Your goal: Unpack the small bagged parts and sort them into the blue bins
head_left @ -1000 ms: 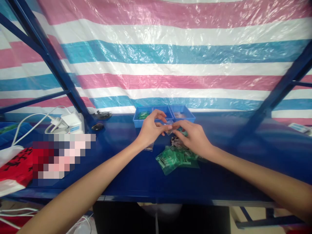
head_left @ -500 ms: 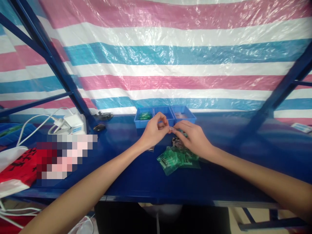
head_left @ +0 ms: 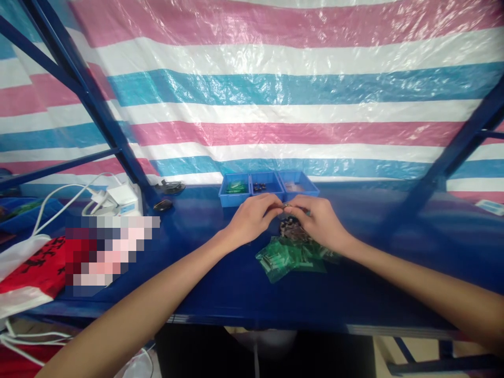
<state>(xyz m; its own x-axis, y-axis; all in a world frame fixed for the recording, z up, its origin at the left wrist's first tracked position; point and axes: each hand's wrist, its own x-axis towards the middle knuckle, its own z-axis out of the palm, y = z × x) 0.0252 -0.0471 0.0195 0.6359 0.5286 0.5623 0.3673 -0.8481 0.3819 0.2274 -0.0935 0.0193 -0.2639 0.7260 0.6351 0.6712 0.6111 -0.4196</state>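
My left hand (head_left: 260,215) and my right hand (head_left: 321,218) meet fingertip to fingertip above the blue table (head_left: 220,294). Both are closed in a pinch around something tiny, too small to name. Just below the fingers lies a heap of small dark and metallic pieces (head_left: 293,228), partly covered by my right hand. Green plastic bags (head_left: 275,258) with pale strips inside lie nearer to me. Behind my hands stands a blue three-part bin (head_left: 235,198): green packets on the left, several small dark pieces in the middle, pale clear packets on the right.
On the left are a white power strip (head_left: 132,202) with plugs and cables, a dark oval object (head_left: 163,205), and a red and white bag (head_left: 35,268). Blue frame posts (head_left: 88,97) rise at both sides before a striped plastic sheet (head_left: 275,113).
My hands have shifted slightly right and turned, fingertips still together. The middle bin compartment, formerly behind my left hand, now shows its small pieces. The view has moved a little.
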